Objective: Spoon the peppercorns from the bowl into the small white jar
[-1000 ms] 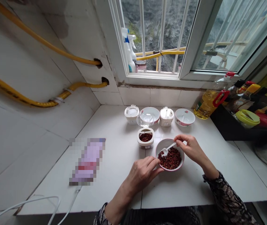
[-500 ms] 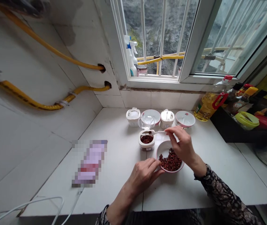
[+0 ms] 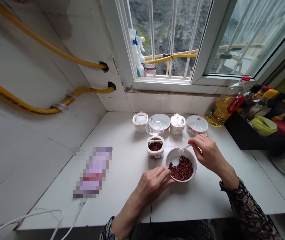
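Note:
My left hand [image 3: 154, 183] grips the near left rim of a white bowl [image 3: 194, 169] with a pink edge. Dark red peppercorns [image 3: 182, 170] cover much of the bowl's bottom. Between the fingers of my right hand [image 3: 206, 150] is the handle of a small white spoon [image 3: 184, 148], its head over the far side of the bowl. Just beyond the bowl's left side stands a white seasoning jar [image 3: 155, 154], its clear lid [image 3: 154, 127] raised, with more peppercorns [image 3: 155, 146] inside.
Along the wall stand two more seasoning jars [image 3: 140, 125] [image 3: 177, 126] and two white bowls [image 3: 160, 120] [image 3: 197, 124]. An oil bottle [image 3: 218, 111] and a black rack [image 3: 242, 136] of condiments are at the right. A blurred-out purple object [image 3: 93, 173] with a white cable [image 3: 74, 220] lies at the left.
My right hand has moved right, bringing the spoon from above the open jar to the bowl. My left hand keeps its hold on the bowl's rim. The view has shifted slightly.

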Available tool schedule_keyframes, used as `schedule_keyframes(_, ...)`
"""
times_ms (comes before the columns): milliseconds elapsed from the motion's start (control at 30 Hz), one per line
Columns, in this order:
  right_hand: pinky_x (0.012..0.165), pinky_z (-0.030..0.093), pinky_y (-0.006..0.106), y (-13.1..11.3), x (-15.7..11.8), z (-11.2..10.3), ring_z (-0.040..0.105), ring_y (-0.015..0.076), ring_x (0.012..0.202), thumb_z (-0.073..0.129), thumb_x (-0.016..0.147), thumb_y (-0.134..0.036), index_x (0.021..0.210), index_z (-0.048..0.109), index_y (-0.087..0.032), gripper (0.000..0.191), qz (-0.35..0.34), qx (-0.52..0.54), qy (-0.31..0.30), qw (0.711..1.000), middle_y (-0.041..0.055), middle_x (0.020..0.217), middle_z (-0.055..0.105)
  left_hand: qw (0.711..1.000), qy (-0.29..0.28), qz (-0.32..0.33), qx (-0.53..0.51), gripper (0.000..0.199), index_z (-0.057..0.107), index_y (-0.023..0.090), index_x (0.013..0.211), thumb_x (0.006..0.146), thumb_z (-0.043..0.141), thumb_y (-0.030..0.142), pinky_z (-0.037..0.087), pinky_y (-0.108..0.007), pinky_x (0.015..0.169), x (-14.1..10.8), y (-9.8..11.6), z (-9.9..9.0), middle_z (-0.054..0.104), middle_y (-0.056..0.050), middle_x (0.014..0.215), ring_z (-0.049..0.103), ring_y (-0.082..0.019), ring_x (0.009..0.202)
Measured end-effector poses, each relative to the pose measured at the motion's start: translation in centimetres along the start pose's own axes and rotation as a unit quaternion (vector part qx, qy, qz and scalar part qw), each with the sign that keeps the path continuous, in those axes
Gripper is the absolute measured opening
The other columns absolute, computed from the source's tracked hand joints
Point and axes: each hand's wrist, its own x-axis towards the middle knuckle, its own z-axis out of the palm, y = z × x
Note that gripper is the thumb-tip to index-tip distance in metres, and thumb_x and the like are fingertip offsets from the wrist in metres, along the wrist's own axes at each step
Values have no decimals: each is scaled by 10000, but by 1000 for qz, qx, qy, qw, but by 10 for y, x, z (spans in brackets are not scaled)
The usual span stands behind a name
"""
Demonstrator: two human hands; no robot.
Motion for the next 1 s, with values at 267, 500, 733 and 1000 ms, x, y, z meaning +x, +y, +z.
schedule_keyframes(267,740,419,327,-10,-14,8,573,182,713,443,917,-44,862,594,-190,218,4,73,-125,989,46,759,665,1000,-3,-3,-4,236,574,165,975,1050,450,351,461,-245,525,0,-1,1,665,-22,762,640,-141,626)
schedule_keyframes(500,749,409,344,-2,-11,18,573,197,727,447,916,-64,869,592,-190,198,22,56,-46,997,62,787,673,1000,-5,2,-6,206,559,166,988,1049,458,334,471,-241,544,1,0,-1,676,-27,774,650,-140,630)
schedule_keyframes(733,792,406,350,-7,-18,36,598,181,717,452,905,-73,858,611,-188,201,51,120,-65,989,49,787,696,1000,-13,2,-9,169,558,164,1015,1035,492,318,483,-241,563,-1,-1,-1,681,-36,797,672,-153,666)
schedule_keyframes(1000,767,458,330,-4,-19,34,652,188,751,485,855,-110,790,648,-214,204,180,188,-10,966,16,779,728,1000,-20,3,-12,169,558,164,1027,1036,487,318,493,-235,559,0,-1,-3,681,-33,796,664,-144,649)
